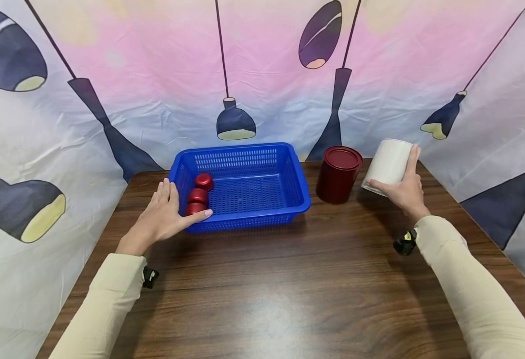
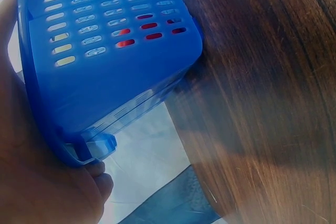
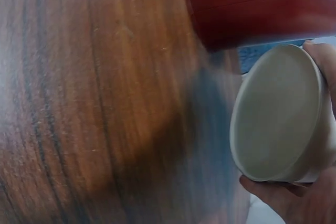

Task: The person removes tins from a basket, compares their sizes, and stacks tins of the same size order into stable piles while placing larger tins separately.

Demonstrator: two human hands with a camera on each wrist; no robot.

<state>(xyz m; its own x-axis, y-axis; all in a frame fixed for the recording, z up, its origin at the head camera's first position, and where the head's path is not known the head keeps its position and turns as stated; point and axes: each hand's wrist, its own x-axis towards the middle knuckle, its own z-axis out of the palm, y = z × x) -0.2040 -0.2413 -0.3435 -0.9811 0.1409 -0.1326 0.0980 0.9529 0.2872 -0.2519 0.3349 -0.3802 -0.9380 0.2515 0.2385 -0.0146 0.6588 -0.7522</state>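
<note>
My left hand point(image 1: 163, 214) lies over the left front corner of a blue plastic basket point(image 1: 244, 223), fingers stretched along the left rim and thumb across the front one. Inside, three shiny red rounded pieces point(image 1: 197, 196) line the left wall; the left wrist view shows hints of red through the slots. My right hand point(image 1: 403, 193) grips a white can point(image 1: 387, 162) between thumb and fingers, tilting it. Its pale flat end point(image 3: 278, 114) faces the right wrist camera. A dark red lidded can point(image 1: 338, 177) stands upright between the basket and the white can.
A dark wooden table point(image 1: 262, 284) carries everything, with the basket and red can near its back edge. Behind and at both sides hangs a cloth backdrop point(image 1: 163, 60) printed with lamps. Each wrist wears a small black device point(image 1: 405, 243).
</note>
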